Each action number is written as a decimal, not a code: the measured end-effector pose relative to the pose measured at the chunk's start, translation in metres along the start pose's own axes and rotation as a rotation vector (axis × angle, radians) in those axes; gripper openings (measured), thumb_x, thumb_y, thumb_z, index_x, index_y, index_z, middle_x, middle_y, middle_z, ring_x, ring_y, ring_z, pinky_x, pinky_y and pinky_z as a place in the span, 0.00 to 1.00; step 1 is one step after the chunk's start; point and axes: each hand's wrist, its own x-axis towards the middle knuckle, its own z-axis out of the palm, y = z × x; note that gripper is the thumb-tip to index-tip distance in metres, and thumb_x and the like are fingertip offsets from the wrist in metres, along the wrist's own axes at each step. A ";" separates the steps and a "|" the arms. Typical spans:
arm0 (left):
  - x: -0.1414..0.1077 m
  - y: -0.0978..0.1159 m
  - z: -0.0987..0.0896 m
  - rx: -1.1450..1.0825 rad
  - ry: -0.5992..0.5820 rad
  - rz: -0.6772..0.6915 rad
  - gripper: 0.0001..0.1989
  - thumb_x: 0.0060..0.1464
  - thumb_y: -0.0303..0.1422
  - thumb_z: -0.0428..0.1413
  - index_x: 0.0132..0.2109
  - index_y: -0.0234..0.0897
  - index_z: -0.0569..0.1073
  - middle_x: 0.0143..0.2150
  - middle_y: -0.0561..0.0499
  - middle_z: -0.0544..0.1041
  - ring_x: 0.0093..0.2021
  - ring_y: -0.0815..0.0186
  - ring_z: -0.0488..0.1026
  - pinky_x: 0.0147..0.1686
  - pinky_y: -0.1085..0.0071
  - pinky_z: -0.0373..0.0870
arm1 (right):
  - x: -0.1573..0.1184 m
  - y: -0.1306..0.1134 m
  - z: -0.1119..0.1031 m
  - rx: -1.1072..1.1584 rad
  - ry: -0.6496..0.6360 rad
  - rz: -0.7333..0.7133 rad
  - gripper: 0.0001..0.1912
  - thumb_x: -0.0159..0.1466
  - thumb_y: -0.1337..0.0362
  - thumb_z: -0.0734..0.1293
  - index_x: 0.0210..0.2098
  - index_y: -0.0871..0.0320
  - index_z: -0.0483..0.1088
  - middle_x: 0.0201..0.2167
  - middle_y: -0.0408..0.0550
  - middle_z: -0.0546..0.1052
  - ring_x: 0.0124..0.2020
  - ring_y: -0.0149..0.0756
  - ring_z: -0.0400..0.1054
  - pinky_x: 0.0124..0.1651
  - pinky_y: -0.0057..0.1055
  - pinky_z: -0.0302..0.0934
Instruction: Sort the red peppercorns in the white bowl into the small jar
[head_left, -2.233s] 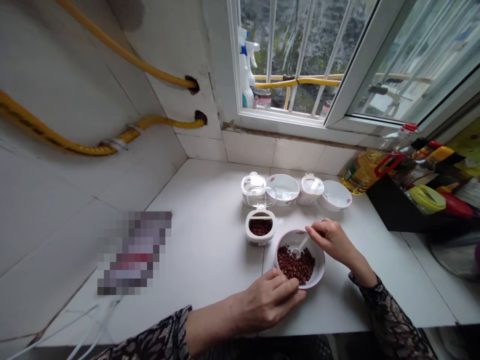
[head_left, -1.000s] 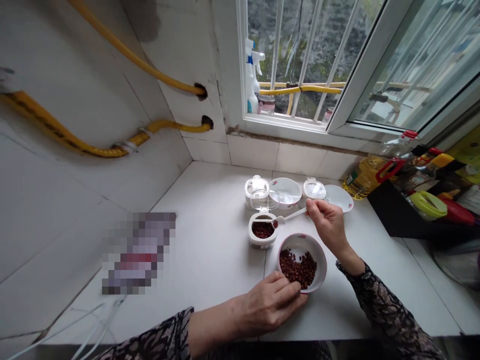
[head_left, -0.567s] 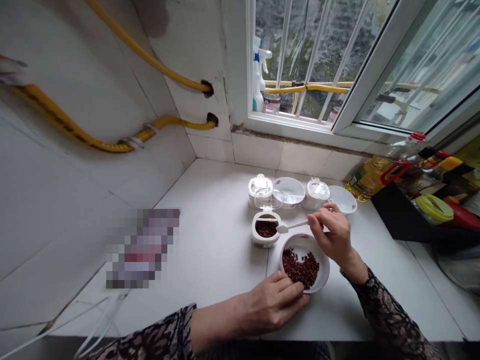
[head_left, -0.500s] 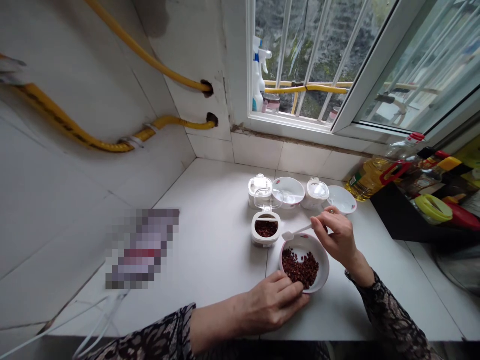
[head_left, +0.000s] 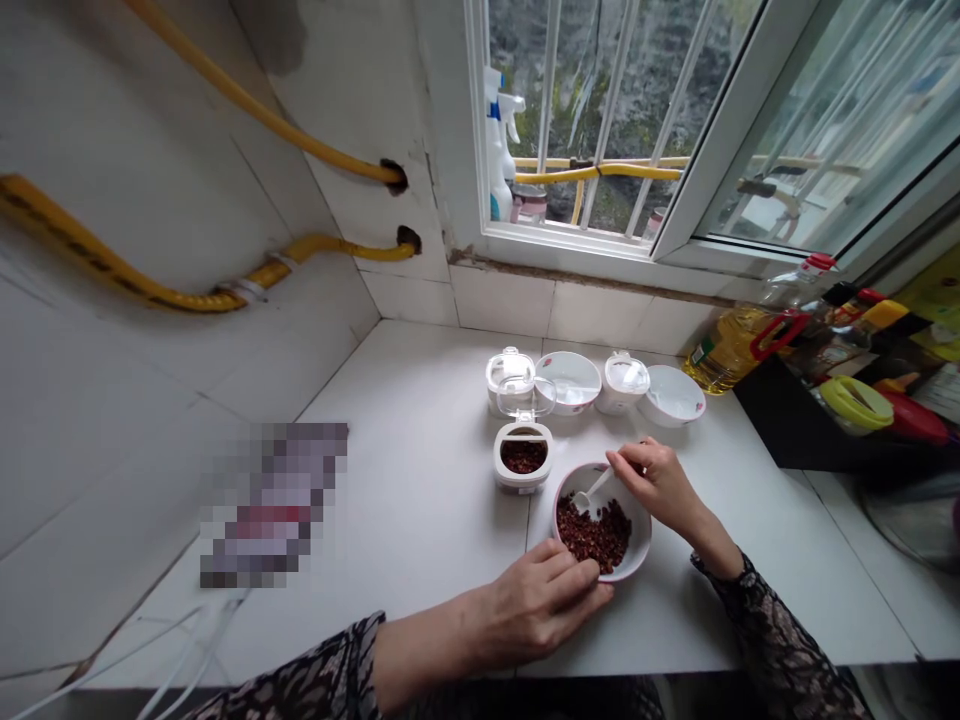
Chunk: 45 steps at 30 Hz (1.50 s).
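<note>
A white bowl [head_left: 640, 540] with a pink rim holds dark red dried bits [head_left: 596, 540]. My left hand [head_left: 544, 603] grips the bowl's near left rim, fingers closed on it. Above the bowl's right side, my right hand [head_left: 658, 483] pinches a small white spoon [head_left: 592, 490], whose scoop is down inside the bowl by the dried bits. Just left of the bowl stands a white jar [head_left: 523, 480], its clear lid raised, with similar dark red bits inside.
Behind stand two lidded white jars [head_left: 510, 378] [head_left: 624, 382] and two white bowls [head_left: 568, 383] [head_left: 675, 395]. An oil bottle [head_left: 724, 350] and a black rack [head_left: 787, 420] of condiments are at the right. A blurred object [head_left: 277, 505] lies at the left.
The spoon has gone from above the bowl's far left rim down into the bowl, with my right hand lower. My left hand keeps its hold. The view has shifted slightly.
</note>
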 end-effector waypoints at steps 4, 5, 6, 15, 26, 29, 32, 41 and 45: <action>-0.001 0.000 0.001 -0.006 -0.010 -0.003 0.10 0.65 0.23 0.48 0.46 0.26 0.73 0.39 0.44 0.73 0.30 0.67 0.66 0.32 0.69 0.67 | 0.000 0.003 -0.004 0.012 0.023 0.053 0.26 0.70 0.56 0.58 0.16 0.57 0.59 0.14 0.40 0.64 0.19 0.29 0.54 0.30 0.28 0.52; -0.001 0.000 0.002 -0.008 -0.011 -0.003 0.10 0.65 0.23 0.48 0.47 0.26 0.73 0.39 0.44 0.73 0.30 0.67 0.66 0.32 0.69 0.67 | 0.000 0.004 -0.004 -0.014 0.047 0.048 0.26 0.70 0.57 0.58 0.16 0.57 0.59 0.14 0.40 0.64 0.19 0.29 0.54 0.31 0.29 0.52; -0.001 0.000 0.002 -0.010 -0.011 -0.003 0.10 0.65 0.23 0.48 0.47 0.26 0.73 0.39 0.44 0.73 0.30 0.67 0.65 0.32 0.69 0.67 | 0.001 0.003 -0.004 -0.045 0.069 0.037 0.26 0.70 0.57 0.58 0.16 0.57 0.58 0.14 0.40 0.63 0.19 0.29 0.54 0.32 0.29 0.52; 0.001 -0.001 0.001 -0.016 0.012 -0.007 0.11 0.65 0.23 0.47 0.46 0.26 0.74 0.38 0.44 0.73 0.30 0.67 0.64 0.32 0.68 0.67 | 0.001 -0.009 0.002 -0.033 -0.014 -0.026 0.24 0.70 0.60 0.58 0.17 0.58 0.61 0.15 0.40 0.65 0.20 0.28 0.54 0.34 0.30 0.52; -0.001 0.000 0.001 -0.019 -0.011 0.002 0.09 0.64 0.23 0.49 0.47 0.25 0.73 0.39 0.44 0.73 0.30 0.67 0.65 0.32 0.68 0.67 | -0.001 -0.004 -0.011 0.289 0.012 0.274 0.24 0.66 0.52 0.60 0.18 0.59 0.65 0.16 0.42 0.66 0.21 0.29 0.58 0.25 0.27 0.52; -0.002 0.000 0.002 -0.001 -0.032 0.005 0.09 0.64 0.23 0.50 0.47 0.25 0.73 0.39 0.43 0.73 0.30 0.67 0.65 0.32 0.68 0.67 | -0.001 -0.004 -0.012 0.315 0.012 0.315 0.24 0.64 0.50 0.60 0.17 0.59 0.64 0.16 0.42 0.64 0.21 0.29 0.57 0.25 0.26 0.51; -0.003 0.000 0.003 -0.001 -0.028 0.004 0.10 0.64 0.23 0.49 0.47 0.26 0.73 0.39 0.43 0.73 0.31 0.67 0.65 0.33 0.68 0.67 | -0.002 -0.003 -0.011 0.330 0.007 0.336 0.25 0.64 0.50 0.61 0.17 0.58 0.63 0.15 0.41 0.62 0.20 0.28 0.55 0.24 0.26 0.50; -0.003 0.000 0.003 -0.014 -0.011 -0.001 0.11 0.65 0.23 0.48 0.47 0.26 0.73 0.39 0.44 0.73 0.31 0.67 0.65 0.34 0.68 0.67 | 0.001 0.005 -0.005 0.590 -0.016 0.498 0.28 0.58 0.42 0.64 0.15 0.57 0.58 0.14 0.38 0.55 0.18 0.25 0.46 0.21 0.26 0.42; -0.004 0.000 0.003 -0.025 -0.013 -0.009 0.10 0.64 0.23 0.49 0.47 0.25 0.73 0.39 0.44 0.73 0.31 0.66 0.65 0.33 0.68 0.66 | 0.015 -0.006 -0.008 0.632 0.058 0.473 0.28 0.58 0.42 0.65 0.16 0.57 0.59 0.14 0.39 0.58 0.18 0.26 0.48 0.21 0.27 0.44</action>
